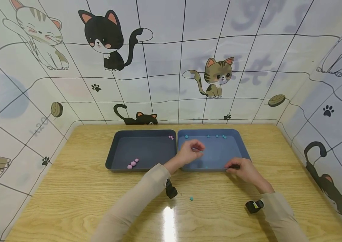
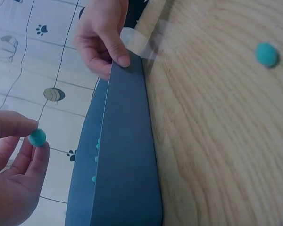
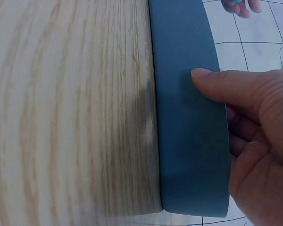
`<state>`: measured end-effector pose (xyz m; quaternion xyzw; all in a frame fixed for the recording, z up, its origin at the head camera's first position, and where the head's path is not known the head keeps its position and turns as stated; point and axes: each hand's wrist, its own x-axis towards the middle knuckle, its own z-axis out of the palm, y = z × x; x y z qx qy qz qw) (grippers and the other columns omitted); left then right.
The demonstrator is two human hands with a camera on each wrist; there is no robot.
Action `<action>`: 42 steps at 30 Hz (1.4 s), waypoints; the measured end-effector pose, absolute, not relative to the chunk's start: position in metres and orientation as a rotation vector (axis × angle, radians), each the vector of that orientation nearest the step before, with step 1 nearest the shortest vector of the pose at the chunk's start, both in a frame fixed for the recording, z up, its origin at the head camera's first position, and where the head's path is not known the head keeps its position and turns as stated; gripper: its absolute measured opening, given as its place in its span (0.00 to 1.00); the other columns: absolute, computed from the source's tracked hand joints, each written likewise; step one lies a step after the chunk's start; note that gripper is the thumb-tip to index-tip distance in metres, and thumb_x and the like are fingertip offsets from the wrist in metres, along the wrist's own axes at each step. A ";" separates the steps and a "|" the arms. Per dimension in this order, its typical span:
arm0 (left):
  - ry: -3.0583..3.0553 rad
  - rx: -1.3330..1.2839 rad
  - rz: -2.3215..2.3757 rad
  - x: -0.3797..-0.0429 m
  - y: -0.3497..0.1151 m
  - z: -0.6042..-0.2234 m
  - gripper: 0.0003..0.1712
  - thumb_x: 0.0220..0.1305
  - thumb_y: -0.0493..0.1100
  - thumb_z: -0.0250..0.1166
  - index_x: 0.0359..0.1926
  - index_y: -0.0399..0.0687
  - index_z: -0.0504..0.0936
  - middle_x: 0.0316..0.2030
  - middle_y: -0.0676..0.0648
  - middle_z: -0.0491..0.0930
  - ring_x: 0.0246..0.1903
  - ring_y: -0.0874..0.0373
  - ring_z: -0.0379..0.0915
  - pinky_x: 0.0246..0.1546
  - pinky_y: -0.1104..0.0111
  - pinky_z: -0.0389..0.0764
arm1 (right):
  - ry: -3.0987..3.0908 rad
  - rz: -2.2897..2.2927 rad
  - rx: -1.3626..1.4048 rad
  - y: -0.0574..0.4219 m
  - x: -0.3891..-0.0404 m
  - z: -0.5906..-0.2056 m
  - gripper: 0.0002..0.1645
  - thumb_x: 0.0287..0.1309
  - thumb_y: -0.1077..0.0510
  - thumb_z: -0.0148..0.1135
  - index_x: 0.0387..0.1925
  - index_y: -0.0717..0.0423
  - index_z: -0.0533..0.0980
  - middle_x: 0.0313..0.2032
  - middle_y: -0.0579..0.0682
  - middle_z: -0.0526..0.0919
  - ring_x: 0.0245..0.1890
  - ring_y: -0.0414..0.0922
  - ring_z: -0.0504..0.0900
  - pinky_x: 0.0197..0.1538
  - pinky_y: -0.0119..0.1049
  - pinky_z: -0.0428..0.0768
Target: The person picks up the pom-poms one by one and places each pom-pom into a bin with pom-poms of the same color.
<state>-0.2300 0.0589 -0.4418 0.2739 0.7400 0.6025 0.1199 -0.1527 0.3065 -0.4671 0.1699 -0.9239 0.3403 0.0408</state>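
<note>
Between thumb and fingertips my left hand (image 1: 189, 153) pinches a small teal ball (image 2: 37, 137), held above the left part of the blue tray (image 1: 222, 148). My right hand (image 1: 244, 169) grips that tray's near wall close to its right corner, thumb outside and fingers over the rim, as the right wrist view shows. Inside the blue tray several teal balls (image 1: 208, 136) lie mostly along the far side. One more teal ball (image 2: 267, 54) rests on the wooden table in front of the tray.
A dark grey tray (image 1: 146, 148) stands directly left of the blue one. It holds pink balls (image 1: 133, 163) near its front and a small pink cluster (image 1: 171, 137) at its far right corner. Behind the wooden table (image 1: 77, 188) rises a cat-patterned curtain (image 1: 164, 64).
</note>
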 end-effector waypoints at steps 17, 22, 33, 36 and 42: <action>2.260 0.556 1.869 -0.249 0.076 -0.449 0.09 0.58 0.30 0.63 0.41 0.36 0.80 0.38 0.45 0.79 0.39 0.57 0.75 0.39 0.72 0.77 | -2.804 1.026 0.537 0.305 -0.153 -0.470 0.08 0.44 0.71 0.69 0.28 0.58 0.83 0.29 0.46 0.83 0.31 0.36 0.78 0.35 0.32 0.78; 2.257 0.537 1.905 -0.251 0.077 -0.452 0.10 0.57 0.29 0.63 0.42 0.32 0.79 0.39 0.42 0.79 0.40 0.52 0.75 0.41 0.71 0.77 | -2.796 1.034 0.542 0.305 -0.153 -0.470 0.08 0.44 0.71 0.69 0.28 0.58 0.83 0.29 0.47 0.83 0.31 0.35 0.78 0.34 0.32 0.78; 2.287 0.540 1.873 -0.248 0.073 -0.454 0.09 0.56 0.28 0.64 0.39 0.36 0.80 0.37 0.43 0.80 0.39 0.54 0.76 0.40 0.72 0.78 | -2.761 1.032 0.567 0.306 -0.153 -0.471 0.09 0.43 0.72 0.69 0.28 0.57 0.83 0.28 0.46 0.83 0.30 0.33 0.78 0.33 0.31 0.78; 2.263 0.560 1.857 -0.244 0.070 -0.452 0.09 0.56 0.28 0.63 0.40 0.34 0.80 0.37 0.43 0.79 0.39 0.55 0.76 0.41 0.72 0.78 | -2.760 1.033 0.570 0.306 -0.153 -0.471 0.09 0.43 0.72 0.69 0.27 0.58 0.83 0.28 0.46 0.83 0.30 0.33 0.78 0.33 0.31 0.78; 2.240 0.631 1.853 -0.231 0.062 -0.443 0.08 0.58 0.27 0.62 0.40 0.33 0.79 0.38 0.41 0.79 0.40 0.53 0.76 0.42 0.73 0.77 | -2.793 1.015 0.552 0.306 -0.153 -0.471 0.09 0.44 0.71 0.69 0.28 0.57 0.83 0.29 0.46 0.83 0.30 0.35 0.78 0.34 0.32 0.79</action>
